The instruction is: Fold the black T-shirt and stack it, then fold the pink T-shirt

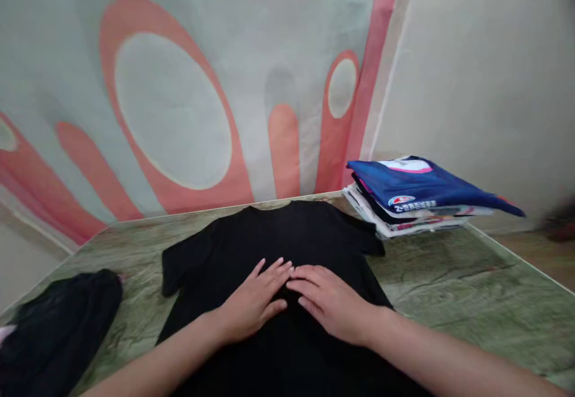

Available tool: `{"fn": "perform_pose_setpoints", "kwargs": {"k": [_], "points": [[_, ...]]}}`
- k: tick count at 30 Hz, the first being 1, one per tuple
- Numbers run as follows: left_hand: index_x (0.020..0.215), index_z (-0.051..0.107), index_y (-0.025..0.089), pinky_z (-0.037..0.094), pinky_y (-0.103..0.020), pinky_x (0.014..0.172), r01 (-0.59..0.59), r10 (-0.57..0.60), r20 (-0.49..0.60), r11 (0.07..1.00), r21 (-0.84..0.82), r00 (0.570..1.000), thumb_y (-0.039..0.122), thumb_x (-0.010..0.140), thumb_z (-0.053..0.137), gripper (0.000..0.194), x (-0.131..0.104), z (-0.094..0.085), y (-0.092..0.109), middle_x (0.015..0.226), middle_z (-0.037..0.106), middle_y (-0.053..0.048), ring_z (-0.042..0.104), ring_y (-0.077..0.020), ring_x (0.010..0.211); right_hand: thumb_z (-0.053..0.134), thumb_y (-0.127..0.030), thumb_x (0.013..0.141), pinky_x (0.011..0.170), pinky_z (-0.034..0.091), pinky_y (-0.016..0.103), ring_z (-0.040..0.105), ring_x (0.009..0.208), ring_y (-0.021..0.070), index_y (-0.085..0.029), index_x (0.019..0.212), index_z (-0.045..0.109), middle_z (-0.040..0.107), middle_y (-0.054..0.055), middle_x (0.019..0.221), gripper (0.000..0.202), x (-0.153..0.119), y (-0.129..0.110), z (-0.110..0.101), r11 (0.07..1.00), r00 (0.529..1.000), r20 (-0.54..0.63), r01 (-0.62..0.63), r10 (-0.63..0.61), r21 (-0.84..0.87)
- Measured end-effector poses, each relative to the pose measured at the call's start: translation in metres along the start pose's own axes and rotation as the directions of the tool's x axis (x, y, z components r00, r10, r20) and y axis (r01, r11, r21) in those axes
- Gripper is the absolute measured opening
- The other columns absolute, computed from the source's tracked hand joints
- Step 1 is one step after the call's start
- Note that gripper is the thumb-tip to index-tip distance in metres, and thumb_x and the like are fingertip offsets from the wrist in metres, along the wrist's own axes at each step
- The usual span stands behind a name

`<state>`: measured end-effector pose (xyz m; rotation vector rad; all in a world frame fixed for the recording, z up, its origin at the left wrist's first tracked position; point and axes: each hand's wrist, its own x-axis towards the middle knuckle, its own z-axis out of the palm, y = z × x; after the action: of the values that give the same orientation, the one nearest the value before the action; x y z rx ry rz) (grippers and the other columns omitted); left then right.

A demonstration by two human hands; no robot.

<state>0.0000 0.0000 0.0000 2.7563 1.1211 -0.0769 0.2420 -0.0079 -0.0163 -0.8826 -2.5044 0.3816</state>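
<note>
A black T-shirt (278, 235) lies spread on the table, its neckline at the far side and its short sleeves out to either side. My left hand (257, 301) rests flat on the middle of the shirt, thumb apart from the fingers. Beside it, my right hand (327, 301) lies palm down on the same cloth, fingers stretched out. The fingertips of both hands meet or nearly meet at the centre. Neither hand grips any fabric. The shirt's lower part runs out of view at the bottom, partly behind my forearms.
At the back right of the wood-patterned table (503, 301) sits a stack of folded clothes (386, 223) topped by a dark blue garment (417, 184). A dark bundle of cloth (63, 325) lies at the left. Behind the table stands a wall with a pink and grey pattern (251, 55).
</note>
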Motion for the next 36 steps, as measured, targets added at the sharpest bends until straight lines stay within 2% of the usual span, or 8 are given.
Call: {"fn": "perform_pose_setpoints", "kwargs": {"k": [10, 13, 17, 21, 27, 31, 33, 36], "points": [[0.145, 0.034, 0.018, 0.03, -0.045, 0.109, 0.496, -0.489, -0.095, 0.864, 0.08, 0.867, 0.044, 0.094, 0.038, 0.057, -0.093, 0.002, -0.074, 0.152, 0.029, -0.011, 0.03, -0.0273, 0.138, 0.037, -0.047, 0.093, 0.108, 0.029, 0.049, 0.031, 0.137, 0.0295, -0.013, 0.14, 0.042, 0.035, 0.016, 0.148, 0.058, -0.01, 0.063, 0.001, 0.837, 0.888, -0.061, -0.451, 0.456, -0.308], [0.142, 0.039, 0.014, 0.032, -0.039, 0.108, 0.443, -0.441, -0.062, 0.896, 0.037, 0.896, 0.038, 0.092, 0.044, 0.057, -0.073, -0.01, -0.077, 0.149, 0.034, -0.015, 0.035, -0.0261, 0.136, 0.039, -0.039, 0.092, 0.106, 0.03, 0.052, 0.033, 0.135, 0.033, -0.008, 0.137, 0.046, 0.037, 0.02, 0.146, 0.055, 0.014, 0.051, 0.0, 0.797, 0.852, 0.006, -0.487, 0.523, -0.356], [0.146, 0.029, 0.024, 0.024, -0.05, 0.11, 0.259, -0.261, -0.106, 0.965, -0.032, 0.959, 0.042, 0.095, 0.036, 0.055, 0.002, -0.013, -0.072, 0.154, 0.023, -0.007, 0.02, -0.0242, 0.142, 0.035, -0.044, 0.095, 0.109, 0.028, 0.047, 0.026, 0.139, 0.0261, -0.018, 0.144, 0.036, 0.03, 0.011, 0.151, 0.056, 0.084, 0.026, 0.02, 0.946, 0.956, 0.112, -0.245, 0.272, -0.212], [0.144, 0.032, 0.028, 0.019, -0.057, 0.11, 0.28, -0.277, -0.138, 0.96, -0.004, 0.951, 0.036, 0.097, 0.031, 0.048, 0.056, -0.002, -0.094, 0.154, 0.026, -0.004, 0.019, -0.0236, 0.142, 0.034, -0.044, 0.096, 0.11, 0.027, 0.045, 0.028, 0.138, 0.0224, -0.02, 0.146, 0.03, 0.029, 0.008, 0.152, 0.056, 0.137, 0.052, 0.041, 0.957, 0.972, 0.075, -0.204, 0.223, -0.205], [0.145, 0.032, 0.031, 0.02, -0.056, 0.109, 0.53, -0.514, -0.278, 0.848, -0.023, 0.811, 0.048, 0.097, 0.026, 0.051, 0.035, 0.011, -0.162, 0.153, 0.028, -0.002, 0.022, -0.0261, 0.141, 0.032, -0.028, 0.096, 0.11, 0.025, 0.04, 0.036, 0.134, 0.0213, -0.014, 0.134, 0.049, 0.044, 0.011, 0.143, 0.044, 0.127, 0.152, 0.027, 0.768, 0.836, -0.228, -0.548, 0.499, -0.33], [0.142, 0.039, 0.015, 0.021, -0.052, 0.11, 0.732, -0.677, -0.373, 0.681, 0.011, 0.635, 0.036, 0.097, 0.028, 0.051, 0.021, 0.011, -0.181, 0.151, 0.03, -0.012, 0.024, -0.029, 0.14, 0.033, -0.021, 0.093, 0.109, 0.027, 0.039, 0.035, 0.135, 0.0222, -0.01, 0.132, 0.051, 0.045, 0.013, 0.142, 0.044, 0.118, 0.166, 0.025, 0.739, 0.816, -0.278, -0.577, 0.506, -0.348], [0.141, 0.039, 0.011, 0.02, -0.049, 0.112, 0.724, -0.637, -0.44, 0.689, 0.043, 0.633, 0.029, 0.096, 0.028, 0.05, 0.027, 0.01, -0.175, 0.152, 0.028, -0.013, 0.02, -0.0271, 0.141, 0.031, -0.023, 0.094, 0.11, 0.024, 0.04, 0.032, 0.136, 0.0221, -0.011, 0.135, 0.047, 0.042, 0.013, 0.145, 0.046, 0.122, 0.154, 0.029, 0.776, 0.853, -0.263, -0.52, 0.45, -0.358], [0.145, 0.032, 0.016, 0.02, -0.046, 0.112, 0.593, -0.523, -0.414, 0.804, 0.05, 0.744, 0.037, 0.097, 0.026, 0.053, 0.044, 0.012, -0.156, 0.154, 0.024, -0.008, 0.016, -0.024, 0.143, 0.027, -0.038, 0.097, 0.111, 0.022, 0.04, 0.027, 0.139, 0.0208, -0.014, 0.141, 0.04, 0.034, 0.009, 0.15, 0.051, 0.133, 0.132, 0.038, 0.852, 0.915, -0.167, -0.403, 0.367, -0.335]]}}
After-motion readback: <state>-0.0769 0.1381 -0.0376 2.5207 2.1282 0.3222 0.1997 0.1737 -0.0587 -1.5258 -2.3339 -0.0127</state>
